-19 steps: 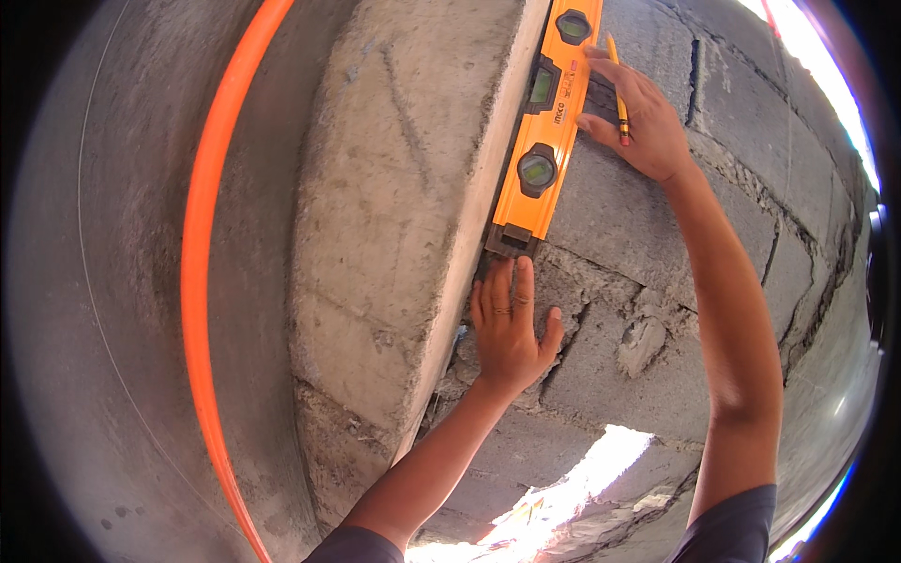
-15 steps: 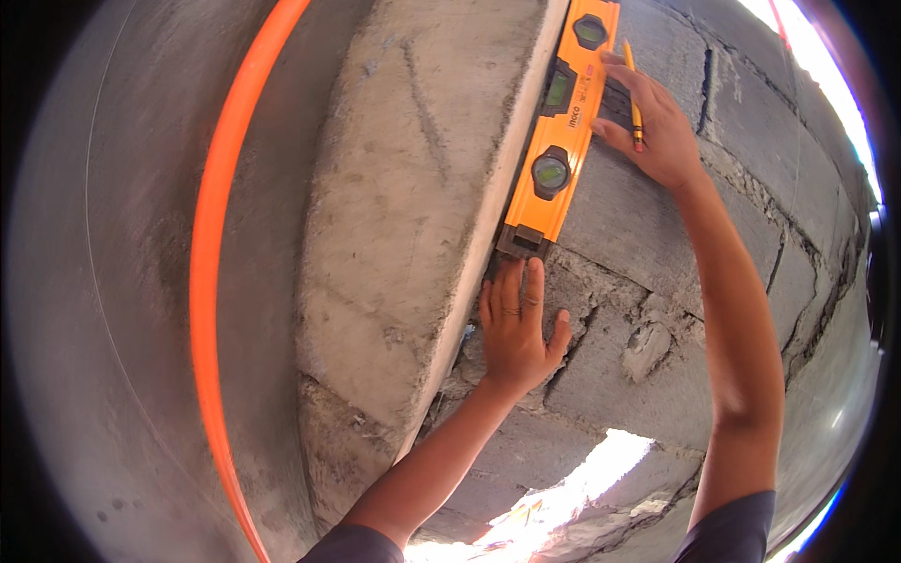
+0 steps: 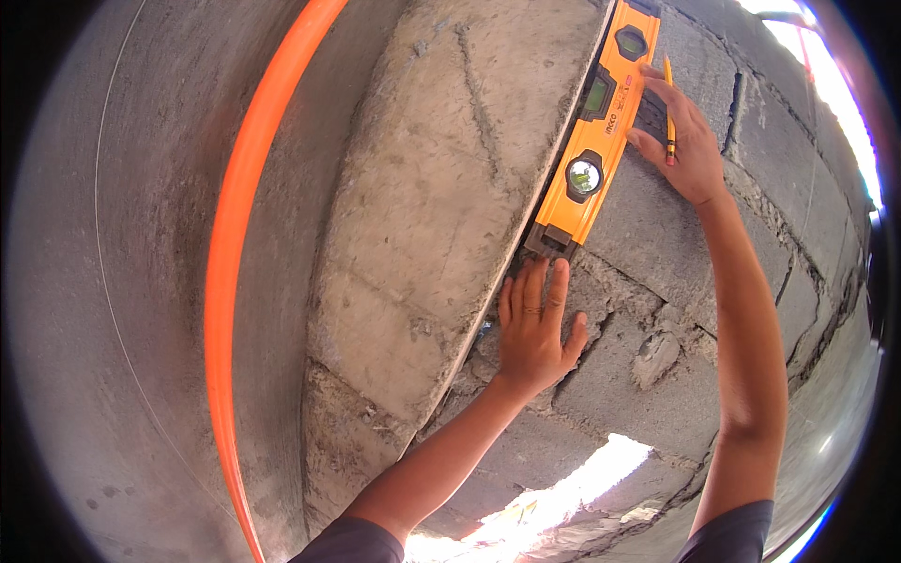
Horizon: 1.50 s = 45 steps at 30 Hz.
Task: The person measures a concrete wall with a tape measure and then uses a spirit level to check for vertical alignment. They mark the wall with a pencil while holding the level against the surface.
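Note:
An orange spirit level (image 3: 601, 122) with dark-rimmed vials lies lengthwise along the edge of a concrete ledge (image 3: 441, 197), against the block wall. My right hand (image 3: 690, 145) grips the level's right side with fingertips and thumb. A yellow pencil (image 3: 670, 117) with a pink eraser is tucked across the fingers of that hand. Just below the level's dark lower end, my left hand (image 3: 537, 328) is spread with its fingers stretched out, fingertips at or very close to that end. Whether they touch it I cannot tell.
A thick orange hose or pipe (image 3: 225, 244) curves down the left, beside a smooth grey surface with a thin string (image 3: 101, 225). Rough grey blocks (image 3: 638, 291) with cracked joints fill the right. Bright light (image 3: 572, 488) falls on the lower wall.
The ledge, level and both hands all sit further right in the picture, as the view has shifted. The lower vial now shines with a bright reflection. Both hands keep their places at the level.

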Tool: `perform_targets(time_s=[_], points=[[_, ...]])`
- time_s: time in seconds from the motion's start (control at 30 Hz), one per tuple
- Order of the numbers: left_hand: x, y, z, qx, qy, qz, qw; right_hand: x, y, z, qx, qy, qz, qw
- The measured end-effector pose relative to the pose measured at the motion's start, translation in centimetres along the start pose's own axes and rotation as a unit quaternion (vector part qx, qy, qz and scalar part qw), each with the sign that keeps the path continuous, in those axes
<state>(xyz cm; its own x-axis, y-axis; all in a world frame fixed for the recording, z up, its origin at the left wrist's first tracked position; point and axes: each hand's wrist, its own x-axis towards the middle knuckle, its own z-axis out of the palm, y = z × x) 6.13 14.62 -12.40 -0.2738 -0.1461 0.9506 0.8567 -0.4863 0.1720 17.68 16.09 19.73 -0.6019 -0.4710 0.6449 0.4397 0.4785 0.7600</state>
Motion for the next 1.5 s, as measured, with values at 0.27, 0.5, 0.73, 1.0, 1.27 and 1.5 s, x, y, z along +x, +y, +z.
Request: perform_targets(time_s=[0.27, 0.5, 0.73, 1.0, 1.27, 1.5], points=[[0.02, -0.02, 0.06, 0.002, 0.004, 0.004, 1.000, 0.08, 0.16, 0.01, -0.015, -0.010, -0.007, 1.000], [0.12, 0.06, 0.02, 0.004, 0.006, 0.005, 1.000, 0.13, 0.09, 0.05, -0.007, -0.001, -0.010, 1.000], [0.09, 0.02, -0.02, 0.004, 0.003, 0.005, 1.000, 0.01, 0.27, 0.15, -0.013, 0.002, -0.012, 1.000], [-0.02, -0.08, 0.10, 0.008, -0.006, 0.009, 1.000, -0.02, 0.27, 0.19, -0.013, 0.001, -0.007, 1.000], [0.04, 0.01, 0.08, 0.008, 0.003, 0.003, 1.000, -0.10, 0.20, 0.20, -0.017, -0.001, -0.001, 1.000], [-0.01, 0.01, 0.09, 0.008, 0.004, 0.005, 1.000, -0.04, 0.48, 0.15, -0.009, -0.004, -0.011, 1.000]])
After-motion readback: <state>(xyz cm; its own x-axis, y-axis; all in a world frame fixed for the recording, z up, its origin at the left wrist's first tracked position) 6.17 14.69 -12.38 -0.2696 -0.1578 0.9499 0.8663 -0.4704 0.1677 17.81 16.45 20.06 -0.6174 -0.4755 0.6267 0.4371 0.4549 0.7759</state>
